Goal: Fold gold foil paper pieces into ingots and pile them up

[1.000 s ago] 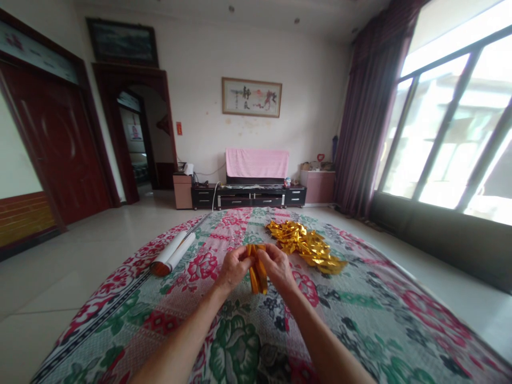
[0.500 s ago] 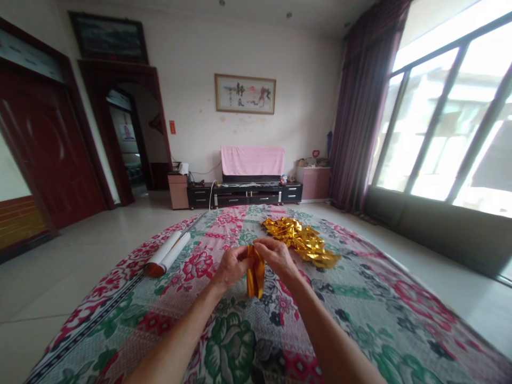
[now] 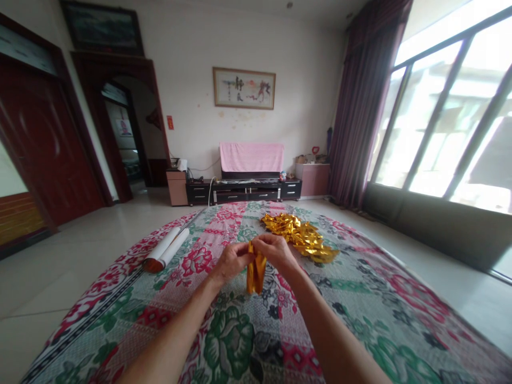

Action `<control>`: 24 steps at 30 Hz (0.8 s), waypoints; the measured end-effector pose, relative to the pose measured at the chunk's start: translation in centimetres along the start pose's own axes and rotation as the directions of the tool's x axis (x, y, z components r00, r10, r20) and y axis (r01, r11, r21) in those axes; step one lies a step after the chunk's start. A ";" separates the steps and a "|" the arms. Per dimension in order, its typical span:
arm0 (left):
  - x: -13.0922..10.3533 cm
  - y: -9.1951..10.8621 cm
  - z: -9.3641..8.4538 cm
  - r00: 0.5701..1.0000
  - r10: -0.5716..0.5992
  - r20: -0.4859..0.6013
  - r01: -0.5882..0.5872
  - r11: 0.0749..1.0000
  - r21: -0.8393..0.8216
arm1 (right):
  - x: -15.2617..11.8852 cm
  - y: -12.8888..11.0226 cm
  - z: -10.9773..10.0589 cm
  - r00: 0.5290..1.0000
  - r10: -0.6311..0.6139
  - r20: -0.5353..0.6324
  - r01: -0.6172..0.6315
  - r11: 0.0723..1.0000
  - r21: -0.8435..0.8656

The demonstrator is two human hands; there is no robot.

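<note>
A strip of folded gold foil (image 3: 255, 276) hangs down between my two hands, over the flowered cloth. My left hand (image 3: 234, 261) pinches its top edge from the left, thumb and fingers together. From the right, my right hand (image 3: 275, 249) grips the same top edge, its fingertips touching or nearly touching those of the left. Just beyond my right hand lies a heap of crumpled gold foil pieces (image 3: 304, 237). The exact folds under my fingertips are hidden.
The flowered cloth (image 3: 180, 314) covers a round-edged surface. Two white rolls (image 3: 168, 248) with orange-brown ends lie at its left. Beyond stand a black low cabinet (image 3: 240, 194) and a pink cloth (image 3: 252, 157) over something upright. A window is at the right.
My fingertips have drawn closer together at the top of the foil, and the hanging strip looks more gathered. The whole view has tilted slightly.
</note>
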State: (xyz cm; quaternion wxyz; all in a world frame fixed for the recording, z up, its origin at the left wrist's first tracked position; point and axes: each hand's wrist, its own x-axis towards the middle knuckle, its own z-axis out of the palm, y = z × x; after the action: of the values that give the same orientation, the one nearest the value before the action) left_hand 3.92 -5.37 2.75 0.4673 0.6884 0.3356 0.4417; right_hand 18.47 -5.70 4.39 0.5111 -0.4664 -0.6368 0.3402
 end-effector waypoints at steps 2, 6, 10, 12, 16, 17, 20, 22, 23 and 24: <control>-0.1 -0.1 -0.2 0.998 -0.059 0.027 0.059 0.998 -0.013 | 0.0 -0.1 -0.1 0.999 0.031 -0.028 -0.030 0.999 0.013; -0.4 -0.7 -0.7 0.981 -0.142 0.132 0.148 0.988 -0.038 | 0.1 -0.2 -0.4 0.991 0.113 -0.067 -0.106 0.989 0.104; -0.7 -1.0 -1.0 0.948 -0.209 0.242 0.232 0.970 -0.071 | 0.1 -0.2 -0.5 0.979 0.200 -0.045 -0.183 0.953 0.243; -0.8 -1.0 -1.0 0.941 -0.221 0.258 0.254 0.961 -0.104 | 0.1 -0.3 -0.5 0.974 0.221 -0.041 -0.201 0.938 0.281; -0.8 -0.9 -1.1 0.933 -0.245 0.263 0.293 0.943 -0.160 | 0.0 -0.2 -0.5 0.973 0.232 -0.018 -0.214 0.922 0.322; -0.8 -0.8 -1.1 0.931 -0.254 0.263 0.304 0.938 -0.170 | -0.1 -0.2 -0.5 0.970 0.243 -0.012 -0.226 0.916 0.331; -0.8 -0.7 -1.2 0.923 -0.277 0.266 0.334 0.922 -0.197 | -0.1 0.0 -0.5 0.958 0.286 0.004 -0.269 0.896 0.354; -0.8 -0.7 -1.3 0.919 -0.290 0.268 0.348 0.914 -0.206 | -0.1 0.1 -0.4 0.954 0.301 0.022 -0.287 0.882 0.373; -0.8 -0.7 -1.3 0.918 -0.293 0.267 0.352 0.913 -0.207 | -0.1 0.1 -0.4 0.952 0.305 0.035 -0.295 0.875 0.384; -0.8 -0.7 -1.3 0.918 -0.293 0.266 0.352 0.913 -0.207 | -0.1 0.1 -0.4 0.949 0.311 0.046 -0.304 0.867 0.395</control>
State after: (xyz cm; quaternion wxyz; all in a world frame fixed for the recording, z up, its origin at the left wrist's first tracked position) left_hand 2.32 -5.41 2.06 0.6528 0.6048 0.3305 0.3143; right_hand 18.90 -5.77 4.35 0.5403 -0.4517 -0.4672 0.5346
